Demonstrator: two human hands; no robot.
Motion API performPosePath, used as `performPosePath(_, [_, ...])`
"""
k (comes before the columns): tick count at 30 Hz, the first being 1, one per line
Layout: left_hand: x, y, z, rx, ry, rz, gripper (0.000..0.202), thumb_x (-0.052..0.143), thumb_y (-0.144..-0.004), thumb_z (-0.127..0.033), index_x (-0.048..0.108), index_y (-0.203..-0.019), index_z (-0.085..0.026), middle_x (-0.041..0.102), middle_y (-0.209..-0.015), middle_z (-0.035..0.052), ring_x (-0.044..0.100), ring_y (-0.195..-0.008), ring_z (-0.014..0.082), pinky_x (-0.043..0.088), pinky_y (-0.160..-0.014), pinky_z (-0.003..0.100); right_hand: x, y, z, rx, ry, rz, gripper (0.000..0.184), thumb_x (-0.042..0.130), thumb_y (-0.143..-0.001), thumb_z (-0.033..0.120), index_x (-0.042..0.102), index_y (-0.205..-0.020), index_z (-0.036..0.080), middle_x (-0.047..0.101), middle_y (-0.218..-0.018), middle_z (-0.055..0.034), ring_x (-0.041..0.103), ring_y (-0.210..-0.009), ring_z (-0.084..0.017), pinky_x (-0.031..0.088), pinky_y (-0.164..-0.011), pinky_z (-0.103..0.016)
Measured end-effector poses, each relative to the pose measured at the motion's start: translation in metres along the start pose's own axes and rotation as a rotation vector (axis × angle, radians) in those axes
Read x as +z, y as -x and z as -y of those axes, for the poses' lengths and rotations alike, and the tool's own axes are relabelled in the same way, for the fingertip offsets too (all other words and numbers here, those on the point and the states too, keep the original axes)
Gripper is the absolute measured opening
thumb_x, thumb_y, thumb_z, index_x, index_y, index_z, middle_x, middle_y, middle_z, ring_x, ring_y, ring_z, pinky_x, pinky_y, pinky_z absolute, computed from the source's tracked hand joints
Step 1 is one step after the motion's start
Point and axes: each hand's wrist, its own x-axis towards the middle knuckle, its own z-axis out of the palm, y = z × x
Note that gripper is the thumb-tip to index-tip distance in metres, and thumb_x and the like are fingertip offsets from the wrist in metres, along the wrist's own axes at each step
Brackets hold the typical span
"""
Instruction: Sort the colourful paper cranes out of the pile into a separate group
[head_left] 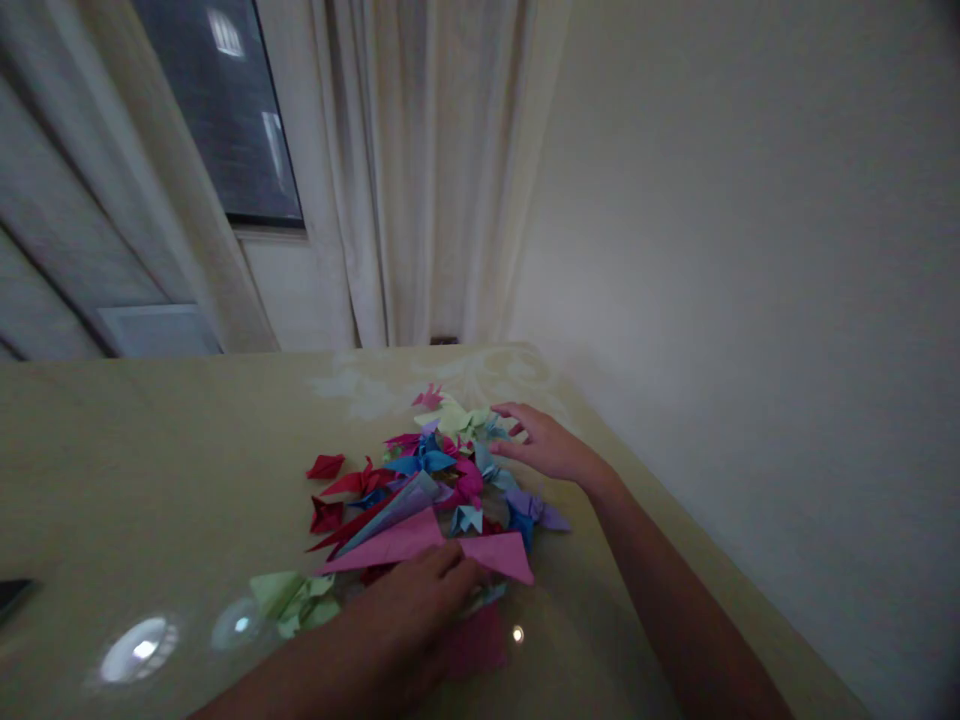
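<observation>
A heap of folded origami paper pieces (424, 462) in many colours lies on the glossy table. My left hand (431, 590) is at the near side of the heap, its fingers curled down against a long pink folded paper (397, 543). What its fingers hold, if anything, is hidden beneath them. At the heap's far right, my right hand (551, 442) has thumb and fingers apart, beside a light blue origami piece (495, 430). Close by are pale green origami (454, 415) and a purple origami piece (525, 503). A blue-purple folded paper (397, 512) leans across the middle.
A pale green origami piece (289, 598) and a small red one (325, 466) lie at the heap's left. A dark object (13, 595) shows at the left edge. The table (150, 470) meets a wall (712, 250) on the right; curtains (427, 180) hang behind it.
</observation>
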Motion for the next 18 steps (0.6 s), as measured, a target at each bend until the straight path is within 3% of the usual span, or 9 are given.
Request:
performPosePath(4, [-0.047, -0.006, 0.005, -0.071, 0.135, -0.192, 0.057, 0.059, -0.091, -0.021, 0.053, -0.147, -0.034, 0.069, -0.134, 0.0049, 0.068, -0.116, 0.0251, 0.060, -0.096, 0.038, 0.004, -0.008, -0.026, 0.028, 0.073, -0.110, 0.068, 0.078, -0.091, 0.048, 0.058, -0.148, 0.016, 0.057, -0.147, -0.0207, 0.057, -0.135, -0.035, 0.044, -0.116, -0.054])
performPosePath(6, [-0.066, -0.010, 0.025, -0.098, 0.105, -0.299, 0.055, 0.059, -0.096, -0.032, 0.049, -0.151, -0.032, 0.066, -0.140, 0.0077, 0.066, -0.122, 0.0276, 0.059, -0.101, 0.042, 0.012, -0.011, -0.035, 0.022, 0.066, -0.078, 0.075, 0.077, -0.091, 0.053, 0.055, -0.152, 0.015, 0.054, -0.151, -0.0217, 0.048, -0.145, -0.037, 0.037, -0.123, -0.055])
performPosePath(9, [-0.079, -0.007, 0.070, -0.177, -0.155, -0.445, 0.059, 0.062, -0.095, -0.046, 0.054, -0.149, -0.025, 0.061, -0.147, 0.0135, 0.057, -0.136, 0.0357, 0.047, -0.116, 0.057, 0.027, -0.014, -0.041, 0.040, -0.010, -0.053, 0.081, 0.069, -0.094, 0.065, 0.050, -0.156, 0.018, 0.048, -0.158, -0.0199, 0.039, -0.152, -0.037, 0.031, -0.126, -0.057])
performPosePath(11, [-0.076, 0.005, 0.099, -0.300, -0.319, -0.528, 0.070, 0.065, -0.090, -0.058, 0.055, -0.150, -0.021, 0.055, -0.155, 0.0174, 0.050, -0.143, 0.0420, 0.040, -0.119, 0.065, 0.035, -0.017, -0.040, 0.073, -0.069, -0.075, 0.084, 0.065, -0.094, 0.072, 0.048, -0.158, 0.020, 0.046, -0.161, -0.0185, 0.034, -0.156, -0.037, 0.027, -0.127, -0.059])
performPosePath(13, [-0.063, 0.021, 0.116, -0.395, -0.326, -0.474, 0.084, 0.065, -0.088, -0.067, 0.049, -0.156, -0.022, 0.048, -0.163, 0.0186, 0.045, -0.149, 0.0440, 0.040, -0.119, 0.066, 0.040, -0.019, -0.034, 0.088, -0.143, -0.082, 0.090, 0.063, -0.093, 0.077, 0.045, -0.160, 0.021, 0.042, -0.165, -0.0181, 0.031, -0.157, -0.037, 0.024, -0.129, -0.059])
performPosePath(15, [-0.044, 0.033, 0.121, -0.414, -0.246, -0.365, 0.094, 0.067, -0.086, -0.071, 0.041, -0.163, -0.024, 0.042, -0.168, 0.0187, 0.041, -0.153, 0.0437, 0.043, -0.119, 0.062, 0.044, -0.022, -0.021, 0.057, -0.235, -0.009, 0.099, 0.065, -0.089, 0.079, 0.039, -0.164, 0.020, 0.037, -0.169, -0.0179, 0.030, -0.158, -0.036, 0.021, -0.130, -0.056])
performPosePath(18, [-0.014, 0.027, 0.110, -0.360, -0.191, -0.309, 0.116, 0.081, -0.074, -0.071, 0.031, -0.167, -0.026, 0.027, -0.175, 0.0203, 0.025, -0.160, 0.0474, 0.038, -0.122, 0.065, 0.049, -0.025, 0.006, -0.066, -0.306, 0.241, 0.120, 0.085, -0.075, 0.073, 0.029, -0.169, 0.023, 0.028, -0.173, -0.0157, 0.028, -0.159, -0.036, 0.021, -0.131, -0.051])
